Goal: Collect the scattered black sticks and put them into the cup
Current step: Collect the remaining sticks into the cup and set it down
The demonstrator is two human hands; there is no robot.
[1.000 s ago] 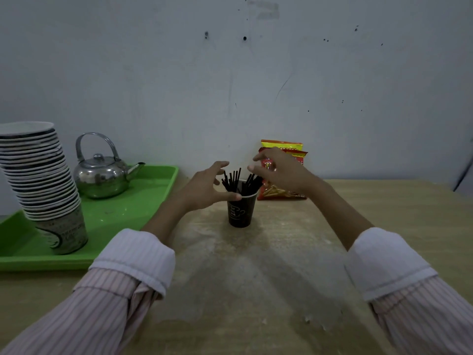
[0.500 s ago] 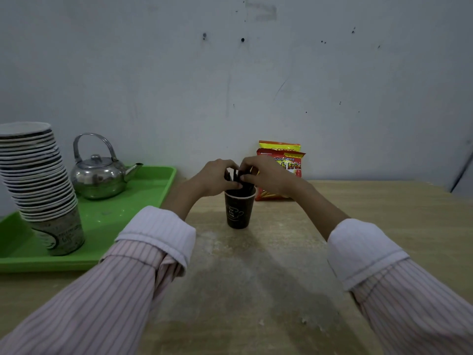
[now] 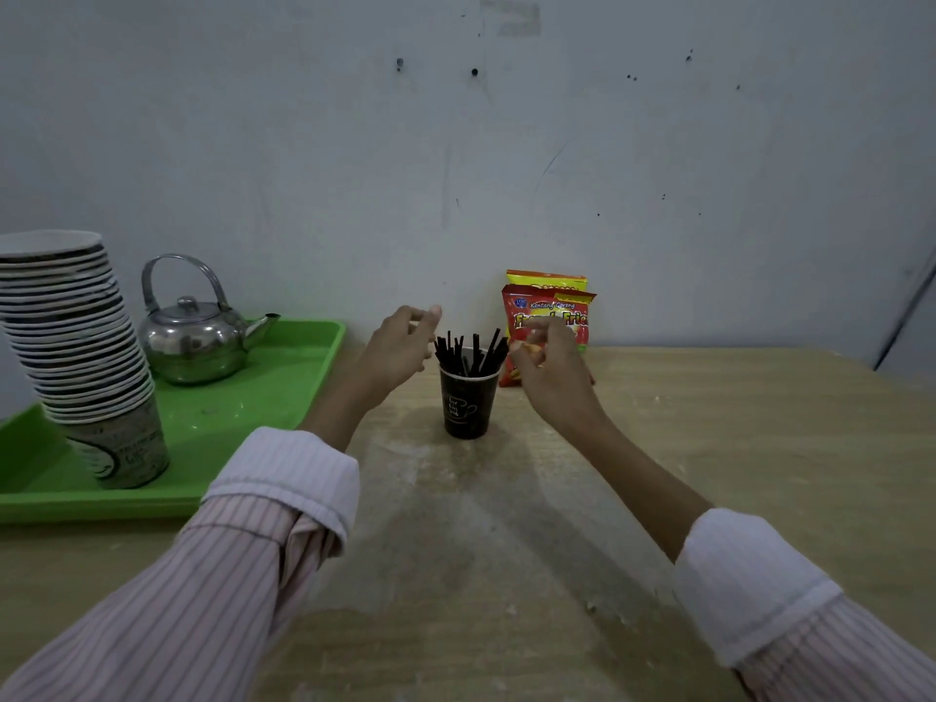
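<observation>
Head view, nearest first: two striped sleeves with turned-back cuffs are reaching forward over the pale wooden worktop (image 3: 506,549).

Mid-worktop, the black paper cup (image 3: 466,402) is standing upright, with a hand flanking it on each side at rim height.
- The left hand (image 3: 400,342) is hovering just beside the stick tops, fingers loosely spread, holding nothing.
- The right hand (image 3: 549,362) is hovering on the other side, fingers half-curled and blurred. It is looking empty.
- Neither hand is touching the cup.

Risk, as judged: the cup is looking light and top-heavy with its load. A knuckle or cuff catching the protruding ends could be tipping it over and scattering everything again. The cause would be a careless sideways move while either hand is so close.

The black sticks (image 3: 468,349) are thin, straight and matte. They are standing bundled in the cup, fanning outward and projecting well above the rim. Every stick I am seeing is inside the cup, so the task is reading as essentially done.

Farther left, a green tray (image 3: 243,412) is carrying a leaning stack of paper cups (image 3: 76,336) and a steel kettle (image 3: 195,331). Behind the cup, two snack packets (image 3: 549,306) are leaning against the grey wall.
</observation>
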